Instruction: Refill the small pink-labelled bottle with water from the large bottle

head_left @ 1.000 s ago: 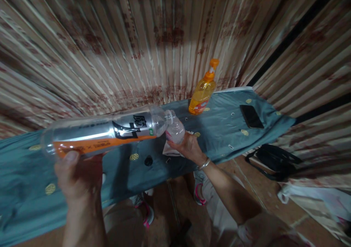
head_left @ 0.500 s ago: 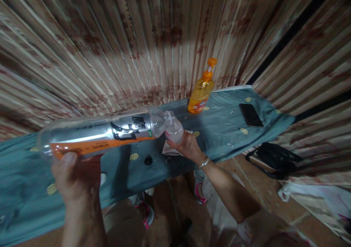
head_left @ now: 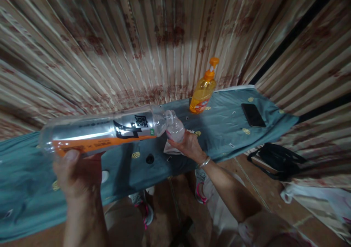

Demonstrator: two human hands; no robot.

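My left hand [head_left: 78, 172] is closed around the lower part of a large clear plastic bottle [head_left: 104, 132] with a silver and orange label. The bottle lies nearly level in the air, its neck pointing right. Its mouth meets the mouth of a small clear bottle [head_left: 176, 130], which tilts up to the left. My right hand [head_left: 190, 146], a silver bangle at its wrist, is closed around this small bottle. What liquid passes between the two, if any, I cannot make out. A pale folded cloth [head_left: 170, 149] shows on the green cover just below the small bottle.
On the green-covered surface [head_left: 219, 130] stand an orange pump bottle [head_left: 203, 91] and a dark phone [head_left: 253, 115]. A black cap [head_left: 150, 159] and a white round cap [head_left: 104, 176] lie nearer. A black bag [head_left: 276, 160] is at the right. Pleated curtains [head_left: 164, 38] hang behind.
Both bottles and both hands keep nearly the same pose. The whole view has shifted slightly, with everything a little further right now.
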